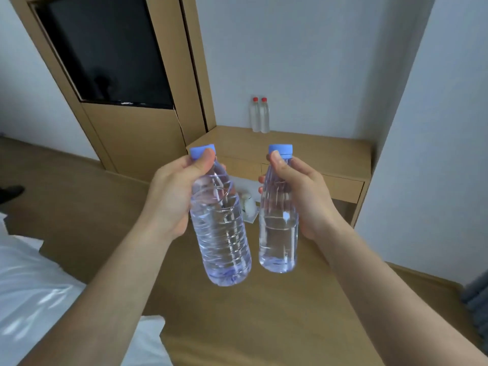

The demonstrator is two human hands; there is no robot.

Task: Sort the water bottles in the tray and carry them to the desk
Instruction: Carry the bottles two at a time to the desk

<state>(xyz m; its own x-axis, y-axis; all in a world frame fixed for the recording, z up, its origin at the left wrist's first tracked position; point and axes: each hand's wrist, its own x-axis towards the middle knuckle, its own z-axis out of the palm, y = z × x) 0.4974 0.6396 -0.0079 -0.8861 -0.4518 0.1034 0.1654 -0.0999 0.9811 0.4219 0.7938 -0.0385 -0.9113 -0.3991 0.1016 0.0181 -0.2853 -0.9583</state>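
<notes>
My left hand (171, 191) grips the upper part of a clear, ribbed water bottle with a blue cap (221, 241). My right hand (303, 196) holds a second, smoother blue-capped bottle (278, 239) the same way. Both bottles hang upright in the air, side by side and apart. Ahead, a wooden desk (317, 151) stands against the wall. Two clear bottles with red caps (259, 116) stand together at the desk's back edge. No tray can be made out with certainty.
A dark TV screen (105, 48) is set in a wooden wall panel at the left. A white bed (29, 294) lies at the lower left. Something white (248, 207) sits on the floor under the desk, half hidden by the bottles. A dark shoe (10, 192) shows at the left edge.
</notes>
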